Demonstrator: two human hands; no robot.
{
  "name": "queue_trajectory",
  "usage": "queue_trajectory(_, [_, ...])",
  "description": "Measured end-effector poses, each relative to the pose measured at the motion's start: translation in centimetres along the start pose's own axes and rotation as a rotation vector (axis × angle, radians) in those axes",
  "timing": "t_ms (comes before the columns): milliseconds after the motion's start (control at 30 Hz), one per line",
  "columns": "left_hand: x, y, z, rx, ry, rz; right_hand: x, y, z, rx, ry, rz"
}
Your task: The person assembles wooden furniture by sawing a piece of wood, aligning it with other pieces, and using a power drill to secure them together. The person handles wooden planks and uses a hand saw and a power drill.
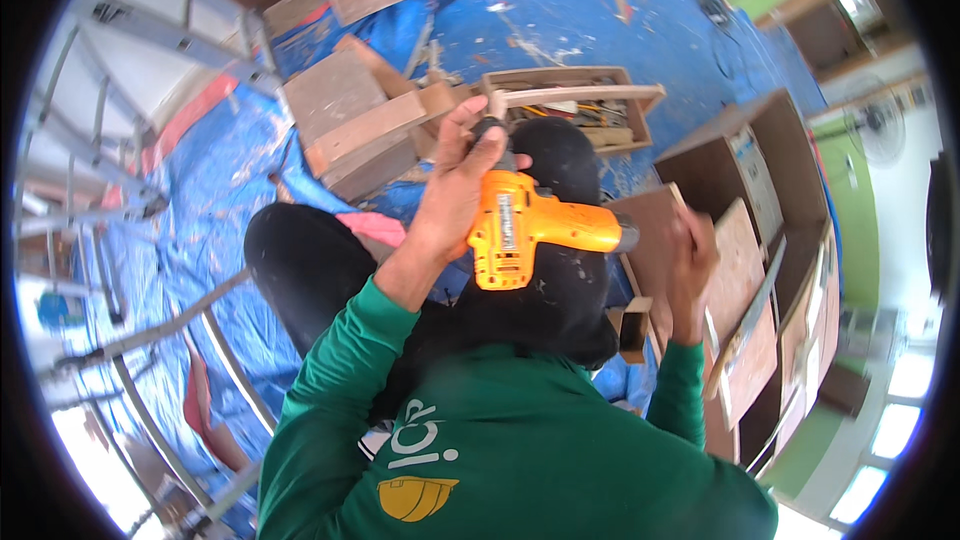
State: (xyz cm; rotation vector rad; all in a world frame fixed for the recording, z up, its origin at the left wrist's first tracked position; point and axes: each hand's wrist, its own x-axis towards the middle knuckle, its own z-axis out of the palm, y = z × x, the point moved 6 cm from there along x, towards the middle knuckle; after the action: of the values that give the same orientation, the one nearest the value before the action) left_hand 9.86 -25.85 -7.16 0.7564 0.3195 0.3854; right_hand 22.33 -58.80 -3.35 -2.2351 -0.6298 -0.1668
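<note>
My left hand is wrapped round the dark chuck end of an orange cordless drill, holding it above my lap. The drill's handle points to the right and ends in a dark base. My right hand is just right of that base, apart from it, over a brown wooden panel. Motion smears its fingers, so I cannot see whether they hold anything. Beyond the drill stands a wooden toolbox with a long bar handle and several tools inside.
Wooden boxes and offcuts lie at the far left. An open wooden cabinet with loose panels stands on my right. Metal ladders line the left side. Blue sheeting covers the floor, with a cable at the far right.
</note>
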Motion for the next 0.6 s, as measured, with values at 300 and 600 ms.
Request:
queue_trajectory(300, [0.0, 0.7, 1.4, 0.048, -0.168, -0.034, 8.5, -15.6, 10.1, 0.823, -0.434, -0.016])
queue_trajectory(600, [-0.1, 0.0, -1.1, -0.139, -0.1, -0.055, 7.6, -19.4, 12.1, 0.266, -0.623, -0.239])
